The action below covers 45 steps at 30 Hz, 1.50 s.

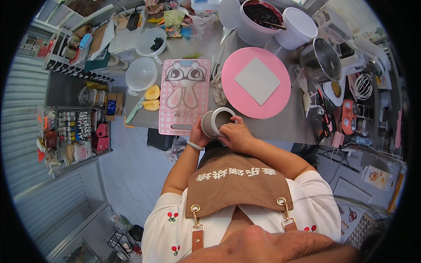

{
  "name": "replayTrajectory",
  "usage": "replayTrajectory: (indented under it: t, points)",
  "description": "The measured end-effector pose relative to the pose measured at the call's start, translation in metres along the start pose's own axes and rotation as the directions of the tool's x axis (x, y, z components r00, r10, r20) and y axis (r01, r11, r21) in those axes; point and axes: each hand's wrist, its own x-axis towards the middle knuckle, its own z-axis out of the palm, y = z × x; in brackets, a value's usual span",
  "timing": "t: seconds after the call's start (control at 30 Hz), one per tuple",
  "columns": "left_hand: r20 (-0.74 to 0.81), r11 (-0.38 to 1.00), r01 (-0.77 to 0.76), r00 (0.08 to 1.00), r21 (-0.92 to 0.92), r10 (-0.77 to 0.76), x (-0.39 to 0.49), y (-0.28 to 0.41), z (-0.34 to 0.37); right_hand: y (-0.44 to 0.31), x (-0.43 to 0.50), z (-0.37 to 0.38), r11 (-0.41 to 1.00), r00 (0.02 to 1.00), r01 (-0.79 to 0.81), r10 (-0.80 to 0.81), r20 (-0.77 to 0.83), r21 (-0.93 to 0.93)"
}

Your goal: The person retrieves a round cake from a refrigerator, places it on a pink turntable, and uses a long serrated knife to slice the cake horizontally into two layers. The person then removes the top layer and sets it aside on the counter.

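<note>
My left hand (pixel 199 132) grips the side of a grey metal cylindrical cake tin (pixel 207 125), tilted over the table's front edge. At its open end, my right hand (pixel 237 133) has fingers on the rim and partly inside; what the fingertips touch is hidden. Behind the tin, a pink round cake turntable (pixel 230 69) bears a white square board (pixel 258 81) turned cornerwise. A pink cutting board (pixel 185 118) with a cartoon rabbit lies to the left, beside cut yellow fruit pieces (pixel 152 93) and a green-handled knife (pixel 134 111). A crumpled cloth (pixel 218 91) lies between board and turntable.
Plastic strainers (pixel 141 74) stand at the left, one with dark berries (pixel 157 43). A bucket of dark red filling (pixel 260 31), a lidded white bucket (pixel 296 28) and a steel mixing bowl (pixel 317 62) stand behind and right. A whisk (pixel 363 86) and tools crowd the right side.
</note>
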Motion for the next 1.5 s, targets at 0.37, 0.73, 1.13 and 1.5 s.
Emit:
replayTrajectory:
  t: [0.37, 0.73, 1.13, 1.5]
  points:
    - [0.215, 0.952, -0.198, 0.944, -0.232, 0.249, -0.006, 0.046, 0.024, -0.034, 0.082, -0.063, 0.983, 0.982, 0.185, -0.185, 0.046, -0.012]
    - [0.062, 0.973, -0.078, 0.994, -0.217, 0.093, -0.011, 0.019, -0.001, 0.120, 0.266, -0.103, 0.862, 0.942, -0.162, 0.280, 0.185, -0.480]
    - [0.124, 0.971, -0.044, 0.989, -0.233, 0.074, 0.002, 0.008, -0.010, 0.095, 0.220, -0.060, 1.000, 0.932, 0.002, 0.001, -0.362, 0.008]
    - [-0.119, 0.994, -0.085, 0.990, -0.068, 0.076, 0.012, 0.016, 0.036, 0.050, 0.039, 0.057, 0.741, 0.951, -0.074, 0.254, -0.176, 0.668]
